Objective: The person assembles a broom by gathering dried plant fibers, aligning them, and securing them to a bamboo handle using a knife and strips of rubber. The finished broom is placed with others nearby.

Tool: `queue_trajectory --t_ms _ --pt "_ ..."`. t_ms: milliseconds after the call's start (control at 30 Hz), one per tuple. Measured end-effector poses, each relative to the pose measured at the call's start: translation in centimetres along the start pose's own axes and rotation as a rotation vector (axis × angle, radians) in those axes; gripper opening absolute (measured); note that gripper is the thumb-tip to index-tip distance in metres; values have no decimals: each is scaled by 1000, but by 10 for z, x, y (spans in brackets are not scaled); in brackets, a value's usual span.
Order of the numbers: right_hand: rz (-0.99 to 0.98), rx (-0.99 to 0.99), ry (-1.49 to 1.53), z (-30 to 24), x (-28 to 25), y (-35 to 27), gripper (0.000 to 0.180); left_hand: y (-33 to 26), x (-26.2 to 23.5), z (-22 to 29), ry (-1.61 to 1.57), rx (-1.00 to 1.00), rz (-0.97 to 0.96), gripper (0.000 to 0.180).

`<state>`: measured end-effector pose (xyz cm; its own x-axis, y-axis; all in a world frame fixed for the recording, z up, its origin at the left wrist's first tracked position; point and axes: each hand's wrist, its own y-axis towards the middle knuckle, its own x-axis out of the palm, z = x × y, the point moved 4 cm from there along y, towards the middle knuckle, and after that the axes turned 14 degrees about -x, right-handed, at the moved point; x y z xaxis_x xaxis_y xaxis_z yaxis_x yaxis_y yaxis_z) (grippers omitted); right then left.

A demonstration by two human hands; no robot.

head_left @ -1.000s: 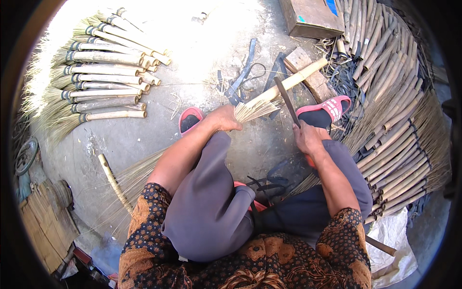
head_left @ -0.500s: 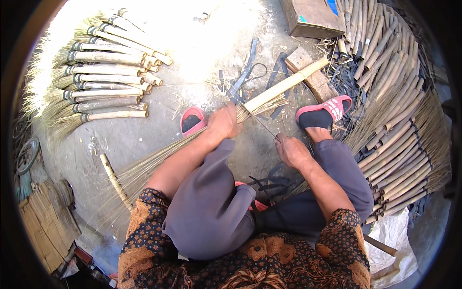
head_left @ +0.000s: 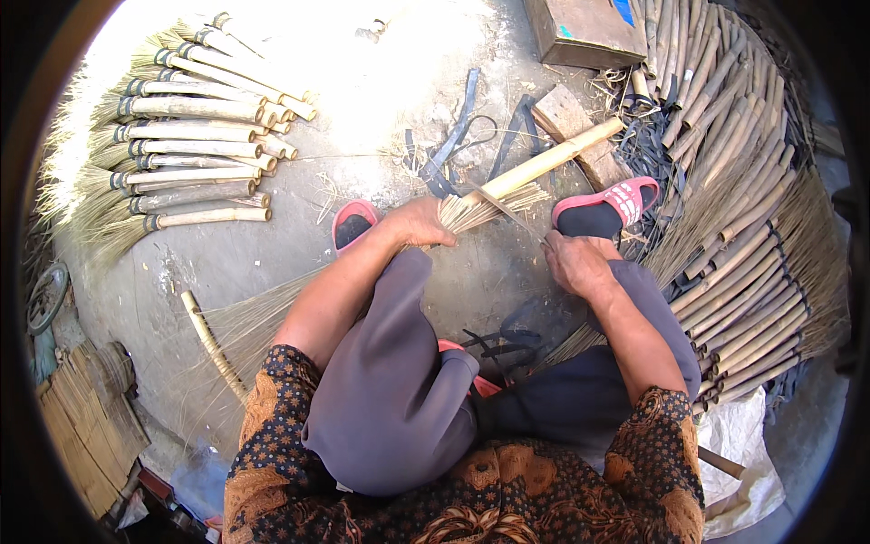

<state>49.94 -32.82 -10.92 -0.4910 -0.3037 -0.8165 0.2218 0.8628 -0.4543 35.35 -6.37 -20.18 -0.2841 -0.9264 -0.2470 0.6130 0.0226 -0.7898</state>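
Note:
My left hand [head_left: 417, 222] is closed round a bundle of broom straw [head_left: 489, 207], gathered against a pale bamboo handle [head_left: 562, 156]. The handle slants up to the right, and the long straw tails off to the left under my forearm. My right hand [head_left: 580, 265] is closed on one end of a narrow, straight strip [head_left: 509, 212]. This strip crosses the bundle and the handle at its other end; whether it is a strap or a blade is hard to tell. Dark flat bands [head_left: 438, 179] lie on the floor just beyond my left hand.
Finished brooms [head_left: 195, 148] lie in a row at the far left. Many more brooms [head_left: 743, 317] are stacked at the right. A wooden block [head_left: 580, 127] and a box [head_left: 584, 32] stand ahead. A loose bamboo stick [head_left: 210, 340] rests by my left elbow.
My right hand has moved slightly right and up, drawing the strip's end with it. The strip now shows its flat side. My left hand has turned a little on the bundle.

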Motion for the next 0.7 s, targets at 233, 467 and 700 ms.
queue_trajectory --t_ms 233,467,700 --pt "-45 18 218 -46 12 -5 26 2 -3 2 15 65 44 52" --pt "-55 68 226 -64 19 -5 28 -4 -6 4 -13 65 2 69" --pt "-4 54 269 -48 25 2 30 -36 -1 14 378 -239 385 75"
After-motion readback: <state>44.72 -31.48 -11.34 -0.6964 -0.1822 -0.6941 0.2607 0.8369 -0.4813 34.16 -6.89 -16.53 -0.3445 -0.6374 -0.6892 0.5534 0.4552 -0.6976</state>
